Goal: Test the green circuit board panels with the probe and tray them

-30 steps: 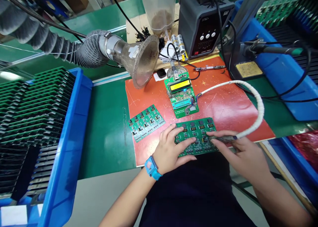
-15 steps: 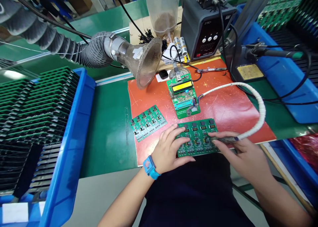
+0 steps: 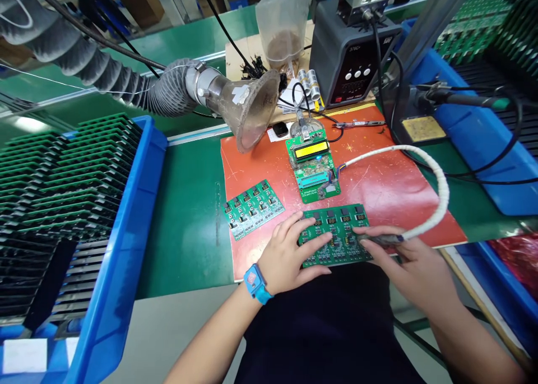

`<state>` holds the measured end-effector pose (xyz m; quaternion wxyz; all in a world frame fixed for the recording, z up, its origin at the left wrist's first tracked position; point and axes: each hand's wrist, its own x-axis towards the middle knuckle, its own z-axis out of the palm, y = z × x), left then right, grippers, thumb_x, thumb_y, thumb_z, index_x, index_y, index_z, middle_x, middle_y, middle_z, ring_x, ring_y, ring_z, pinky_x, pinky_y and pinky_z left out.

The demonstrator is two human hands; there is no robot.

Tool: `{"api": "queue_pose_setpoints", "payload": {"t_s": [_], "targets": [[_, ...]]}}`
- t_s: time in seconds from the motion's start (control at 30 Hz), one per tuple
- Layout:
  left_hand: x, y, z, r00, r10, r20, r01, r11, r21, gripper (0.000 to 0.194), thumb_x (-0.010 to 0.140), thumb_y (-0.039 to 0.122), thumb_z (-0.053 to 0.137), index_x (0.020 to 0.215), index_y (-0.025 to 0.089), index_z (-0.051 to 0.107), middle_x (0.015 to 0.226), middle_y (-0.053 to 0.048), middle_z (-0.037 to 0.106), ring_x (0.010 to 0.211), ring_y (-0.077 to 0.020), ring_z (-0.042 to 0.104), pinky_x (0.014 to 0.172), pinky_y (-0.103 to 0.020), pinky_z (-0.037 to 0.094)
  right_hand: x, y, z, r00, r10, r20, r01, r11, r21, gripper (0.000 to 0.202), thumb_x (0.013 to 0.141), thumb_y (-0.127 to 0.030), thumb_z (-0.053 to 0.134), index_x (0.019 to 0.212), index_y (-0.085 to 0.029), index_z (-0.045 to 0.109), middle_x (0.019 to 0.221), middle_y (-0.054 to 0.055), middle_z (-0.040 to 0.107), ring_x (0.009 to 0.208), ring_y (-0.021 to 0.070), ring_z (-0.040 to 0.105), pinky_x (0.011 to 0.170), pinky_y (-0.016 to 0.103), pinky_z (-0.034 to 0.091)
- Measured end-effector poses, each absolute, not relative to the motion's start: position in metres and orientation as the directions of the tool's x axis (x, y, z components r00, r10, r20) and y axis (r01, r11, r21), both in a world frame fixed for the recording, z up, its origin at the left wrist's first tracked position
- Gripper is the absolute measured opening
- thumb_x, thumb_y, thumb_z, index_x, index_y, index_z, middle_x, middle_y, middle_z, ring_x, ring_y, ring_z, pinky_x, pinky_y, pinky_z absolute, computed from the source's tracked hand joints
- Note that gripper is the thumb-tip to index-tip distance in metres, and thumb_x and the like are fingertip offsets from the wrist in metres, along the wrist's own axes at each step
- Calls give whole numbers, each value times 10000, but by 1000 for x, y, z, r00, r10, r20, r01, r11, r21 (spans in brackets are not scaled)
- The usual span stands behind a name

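A green circuit board [image 3: 336, 244] with a row of small digit displays lies at the near edge of the red mat, close to my body. Across its left end rests my left hand [image 3: 290, 249], fingers spread flat over the board and the thumb along its near edge. My right hand [image 3: 414, 260] pinches a dark probe [image 3: 384, 239] at the board's right end; the tip is hidden by my fingers. From the probe a white wrapped cable [image 3: 441, 188] loops back to a programmer board [image 3: 313, 165] with a lit yellow screen. Left of my hands lies a second circuit board [image 3: 254, 209].
A blue bin [image 3: 121, 249] of racked boards stands at the left, another blue bin [image 3: 474, 137] at the right. A fume hose funnel [image 3: 258, 112] hangs over the red mat [image 3: 378, 176]. Behind are a soldering station [image 3: 353, 53] and a soldering iron [image 3: 471, 101] in its stand.
The camera view has shifted slightly. My left index finger has moved a little to the right over the board; the right hand keeps its hold on the probe.
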<state>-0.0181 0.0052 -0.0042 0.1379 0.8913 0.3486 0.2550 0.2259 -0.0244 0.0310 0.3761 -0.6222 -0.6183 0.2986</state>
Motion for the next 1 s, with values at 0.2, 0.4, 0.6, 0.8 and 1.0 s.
{"api": "queue_pose_setpoints", "payload": {"t_s": [0.2,0.4,0.6,0.8,1.0], "targets": [[-24,6,-8,580,724,373,532,-684,499,863,801,661,641,1470,202,349,1536,-218,296,1431,-373,341,1112,-574,395,226,-27,26,52,991,126,546,77,-834,127,899,-335,635,979,-241,668,998,49,752,794,211,735,626,282,627],[-25,9,-8,592,724,355,489,-672,556,828,769,625,704,1412,183,428,1537,-203,340,1462,-359,299,1147,-579,356,228,-28,25,43,989,141,564,93,-821,119,900,-324,636,986,-245,660,1003,45,731,826,201,722,645,270,621],[-24,11,-9,577,725,377,478,-674,564,806,768,605,718,1393,174,447,1512,-210,376,1449,-358,325,1146,-576,361,225,-28,28,62,990,124,553,69,-831,107,896,-314,643,978,-250,670,961,33,733,765,182,716,633,251,618],[-23,12,-9,572,722,390,452,-674,585,782,775,578,727,1396,199,440,1503,-192,396,1434,-354,355,1146,-599,351,224,-30,26,93,992,83,522,22,-853,121,917,-321,628,1003,-246,666,968,36,728,749,169,705,605,233,613],[-23,12,-8,572,730,375,454,-662,596,782,766,560,745,1389,196,446,1510,-197,381,1443,-366,334,1151,-611,338,225,-34,22,140,990,17,469,-52,-882,160,915,-364,646,1026,-251,673,981,43,734,793,202,717,628,277,626]]}}
